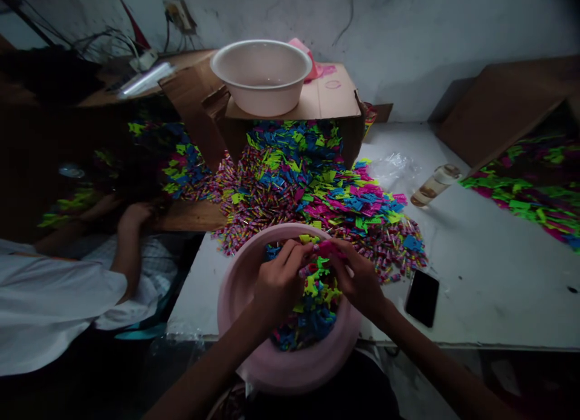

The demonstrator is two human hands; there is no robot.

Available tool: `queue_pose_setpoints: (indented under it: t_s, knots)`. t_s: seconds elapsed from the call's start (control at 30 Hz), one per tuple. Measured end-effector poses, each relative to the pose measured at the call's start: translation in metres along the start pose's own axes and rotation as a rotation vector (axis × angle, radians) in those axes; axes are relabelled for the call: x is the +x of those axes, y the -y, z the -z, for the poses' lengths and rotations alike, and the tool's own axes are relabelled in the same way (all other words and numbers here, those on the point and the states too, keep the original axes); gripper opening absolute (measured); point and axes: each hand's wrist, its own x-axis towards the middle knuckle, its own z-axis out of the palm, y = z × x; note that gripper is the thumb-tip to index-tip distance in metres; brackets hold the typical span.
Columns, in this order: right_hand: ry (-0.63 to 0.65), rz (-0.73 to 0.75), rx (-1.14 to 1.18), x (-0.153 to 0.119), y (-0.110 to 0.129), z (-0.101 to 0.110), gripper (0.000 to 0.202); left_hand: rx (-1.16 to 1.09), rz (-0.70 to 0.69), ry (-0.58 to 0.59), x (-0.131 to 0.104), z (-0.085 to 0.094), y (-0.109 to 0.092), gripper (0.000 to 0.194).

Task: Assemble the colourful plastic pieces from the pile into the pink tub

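Note:
Over a pink basin (233, 287), both my hands are closed and meet fingertip to fingertip. My right hand (362, 284) pinches a small magenta plastic piece (329, 249). Against it, my left hand (278, 284) grips a small tube with a colourful printed wrapper (316, 248); another such tube shows below its fingers. Whether the two parts are joined is too small to tell. Inside the basin lie blue, yellow and green plastic pieces (317, 287), some with wrapped tubes among them.
Behind the basin spreads a heap of wrapped tubes (258, 202) and coloured plastic pieces (348, 196). A white basin (267, 93) stands on a cardboard box (335, 100). Right are a phone (422, 298), a bottle (435, 184) and another box (502, 106). A co-worker's arm (127, 251) is left.

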Motion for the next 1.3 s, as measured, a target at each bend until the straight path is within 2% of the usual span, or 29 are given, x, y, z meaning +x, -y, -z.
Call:
queue_pose_setpoints:
  t_s: [0.1,0.17,0.3,0.4,0.53,0.63,0.77,0.87,0.97,1.13,1.23,1.3]
  knots:
    - [0.067,0.053,0.021,0.000,-0.010,0.002,0.029,-0.018,-0.072,0.068,0.001,0.004,0.009,0.030]
    - [0.088,0.085,0.006,0.000,-0.011,0.000,0.029,0.081,-0.113,0.064,-0.001,0.003,0.010,0.029]
    - [-0.042,0.028,-0.043,0.001,-0.003,-0.011,0.026,0.255,-0.159,-0.048,-0.005,-0.006,0.003,0.033]
    - [-0.062,-0.004,-0.071,0.004,0.003,-0.015,0.026,0.184,-0.112,-0.073,-0.003,-0.009,-0.001,0.036]
    - [-0.002,0.065,-0.054,0.010,0.002,-0.010,0.030,-0.003,0.036,-0.022,0.000,-0.002,0.002,0.043]
    - [0.037,0.148,-0.021,0.012,-0.005,-0.004,0.032,-0.060,0.021,0.002,-0.001,0.007,0.006,0.050]
    - [0.102,0.167,0.036,0.008,-0.012,-0.002,0.035,-0.063,-0.006,0.139,0.000,0.017,0.011,0.053]
    - [0.121,0.160,0.059,0.002,-0.013,-0.002,0.037,-0.052,0.015,0.251,0.004,0.025,0.013,0.044]
    - [0.144,0.156,0.072,-0.005,-0.014,-0.002,0.038,-0.131,-0.007,0.342,0.012,0.033,0.018,0.030]
    - [0.178,0.087,0.102,-0.012,-0.013,-0.003,0.033,-0.336,-0.062,0.388,0.023,0.038,0.027,0.013]
    - [0.176,0.064,0.110,-0.013,-0.011,-0.003,0.031,-0.377,-0.044,0.402,0.026,0.039,0.029,0.004]
    - [0.183,0.062,0.115,-0.013,-0.009,-0.002,0.030,-0.418,-0.018,0.427,0.028,0.040,0.031,0.005]
